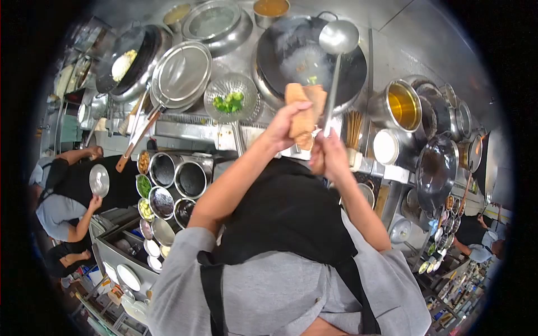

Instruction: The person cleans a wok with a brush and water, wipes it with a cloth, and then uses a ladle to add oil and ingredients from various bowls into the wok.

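Note:
A folded tan cloth [301, 115] is gripped in my left hand [283, 127], in front of the wok. My right hand [330, 152] is closed round the handle end of a long metal ladle [339, 38], whose bowl overlaps the far right rim of the wok. Steam and a few small food bits show inside the dark wok [272, 53]. Left of the cloth, a perforated strainer [216, 85] holds green broccoli pieces [228, 103].
Mesh strainers [182, 73] lie left on the stove, by a second wok [147, 53] with white food. Right are a pot of yellow oil [404, 109] and bamboo sticks [353, 126]. Metal containers [162, 201] line the lower left. A person [59, 196] holds a dish there; another [479, 238] is far right.

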`<state>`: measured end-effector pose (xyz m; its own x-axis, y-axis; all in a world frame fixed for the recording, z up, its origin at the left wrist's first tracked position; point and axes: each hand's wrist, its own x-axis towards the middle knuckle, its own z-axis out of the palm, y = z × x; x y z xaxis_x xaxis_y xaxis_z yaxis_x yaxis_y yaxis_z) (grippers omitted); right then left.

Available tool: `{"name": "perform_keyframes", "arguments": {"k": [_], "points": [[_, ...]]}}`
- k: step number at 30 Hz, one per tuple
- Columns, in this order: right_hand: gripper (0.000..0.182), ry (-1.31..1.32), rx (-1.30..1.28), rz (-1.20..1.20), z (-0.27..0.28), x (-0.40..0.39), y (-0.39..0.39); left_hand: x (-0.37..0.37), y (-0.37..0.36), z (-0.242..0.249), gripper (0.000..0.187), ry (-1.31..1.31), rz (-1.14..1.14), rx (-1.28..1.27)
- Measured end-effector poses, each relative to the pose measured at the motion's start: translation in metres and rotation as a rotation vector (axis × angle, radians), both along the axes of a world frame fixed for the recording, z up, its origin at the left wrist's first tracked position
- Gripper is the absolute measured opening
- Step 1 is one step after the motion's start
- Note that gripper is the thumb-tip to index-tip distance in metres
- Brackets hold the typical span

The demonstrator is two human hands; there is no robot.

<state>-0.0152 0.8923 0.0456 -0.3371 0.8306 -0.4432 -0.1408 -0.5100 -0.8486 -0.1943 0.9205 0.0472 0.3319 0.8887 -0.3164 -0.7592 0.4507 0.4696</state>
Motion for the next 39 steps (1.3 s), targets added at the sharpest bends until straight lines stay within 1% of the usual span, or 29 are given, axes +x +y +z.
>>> {"name": "perform_keyframes", "arguments": {"k": [1,2,3,4,5,6,7,8,9,10,11,12,15,16,17,19,20,21,22,23,24,25,27,28,29,31,35,36,39], "points": [[0.034,0.141,-0.099,0.027,0.01,-0.016,-0.014,0.002,0.008,0.004,0.05,-0.009,-0.061,0.024],[0.039,0.073,-0.025,0.248,0.005,-0.014,-0.008,0.001,0.011,0.001,0.05,0.305,-0.03,0.062],[0.044,0.003,0.051,0.465,-0.005,-0.004,0.001,-0.006,0.009,0.0,0.05,0.319,-0.023,0.07],[0.037,-0.15,0.114,0.621,-0.013,0.017,0.024,-0.014,0.001,0.002,0.051,0.516,-0.029,0.235],[0.048,-0.248,0.042,0.532,0.002,0.02,0.048,-0.024,-0.005,0.003,0.051,0.713,-0.044,0.403],[0.049,-0.163,0.149,0.267,0.013,0.019,0.06,-0.034,-0.012,-0.01,0.055,0.991,-0.094,0.396],[0.05,-0.074,0.165,0.105,0.011,0.02,0.084,-0.042,-0.026,-0.014,0.055,0.997,-0.122,0.397],[0.054,0.032,0.21,0.016,0.013,0.017,0.104,-0.048,-0.04,-0.017,0.054,1.331,-0.135,0.539],[0.058,0.106,0.162,-0.038,0.013,0.01,0.125,-0.05,-0.051,-0.017,0.052,1.659,-0.136,0.691],[0.063,0.15,0.1,-0.06,0.011,0.002,0.146,-0.048,-0.062,-0.013,0.052,1.654,-0.152,0.702],[0.063,0.165,0.08,-0.135,0.011,-0.011,0.159,-0.045,-0.073,-0.005,0.05,1.734,-0.217,0.66],[0.062,0.277,0.006,-0.196,0.008,-0.023,0.172,-0.042,-0.082,-0.002,0.048,1.812,-0.281,0.611],[0.057,0.47,-0.143,-0.329,0.0,-0.012,0.161,-0.032,-0.098,-0.01,0.043,1.85,-0.33,0.539],[0.055,0.561,-0.208,-0.388,-0.001,-0.005,0.151,-0.032,-0.099,-0.012,0.044,1.838,-0.281,0.54],[0.054,0.61,-0.21,-0.352,0.005,0.005,0.137,-0.033,-0.102,-0.015,0.044,1.831,-0.288,0.532],[0.054,0.678,-0.206,-0.279,0.049,0.017,0.094,-0.038,-0.104,-0.02,0.046,1.73,-0.117,0.569],[0.054,0.694,-0.199,-0.237,0.085,0.02,0.07,-0.039,-0.104,-0.02,0.047,1.723,-0.063,0.569],[0.054,0.821,-0.156,-0.072,0.118,0.025,0.046,-0.042,-0.102,-0.019,0.047,1.727,-0.066,0.559],[0.055,0.947,-0.114,0.092,0.152,0.031,0.021,-0.044,-0.101,-0.015,0.046,1.586,0.009,0.542],[0.053,0.903,-0.043,0.145,0.191,0.031,-0.005,-0.047,-0.1,-0.014,0.046,1.446,0.081,0.525],[0.053,0.91,-0.05,0.14,0.21,0.038,-0.019,-0.049,-0.099,-0.016,0.046,1.327,0.089,0.397],[0.046,0.95,-0.029,0.227,0.226,0.046,-0.03,-0.05,-0.099,-0.012,0.046,1.333,0.077,0.39],[0.037,1.022,0.03,0.41,0.247,0.062,-0.046,-0.049,-0.091,0.01,0.045,1.069,0.195,0.193],[0.035,1.053,0.068,0.505,0.251,0.067,-0.051,-0.051,-0.088,0.017,0.046,1.039,0.205,0.176],[0.035,1.052,0.079,0.504,0.252,0.065,-0.059,-0.052,-0.082,0.017,0.046,1.04,0.204,0.187],[0.045,1.055,0.299,0.055,0.252,0.041,-0.081,-0.058,-0.073,0.015,0.044,0.949,0.267,0.199],[0.076,0.909,0.699,-0.836,0.244,-0.003,-0.111,-0.063,-0.057,0.021,0.042,0.874,0.216,0.228],[0.076,0.9,0.7,-0.838,0.239,0.003,-0.104,-0.063,-0.055,0.024,0.038,0.88,0.206,0.232],[0.026,0.777,0.867,0.053,0.214,0.043,-0.058,-0.056,-0.051,0.026,0.033,0.942,0.293,0.276]]}}
